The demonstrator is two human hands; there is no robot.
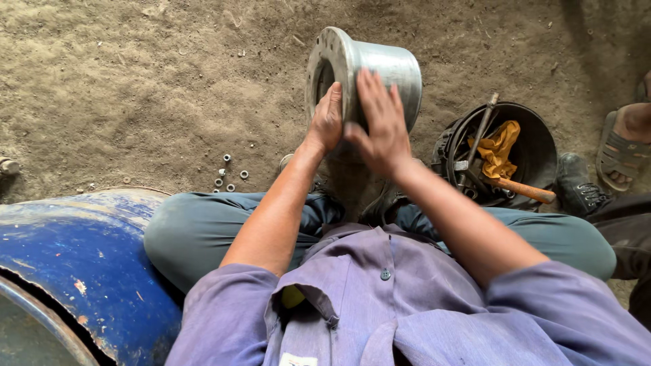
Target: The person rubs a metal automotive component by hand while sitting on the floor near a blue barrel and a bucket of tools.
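A silver metal hub with a wide flange (366,68) stands on its side on the dirt floor in front of my crossed legs. My left hand (325,122) grips the flange rim at its lower edge. The cylinder's body lies under my right hand (381,122), which rests on it flat with fingers spread. Both forearms reach out from purple sleeves.
Several small nuts and washers (227,177) lie on the dirt to the left. A black bucket (536,146) at right holds a yellow cloth, a hammer and other tools. A blue drum (81,264) sits at lower left. Another person's sandalled foot (620,146) is at the right edge.
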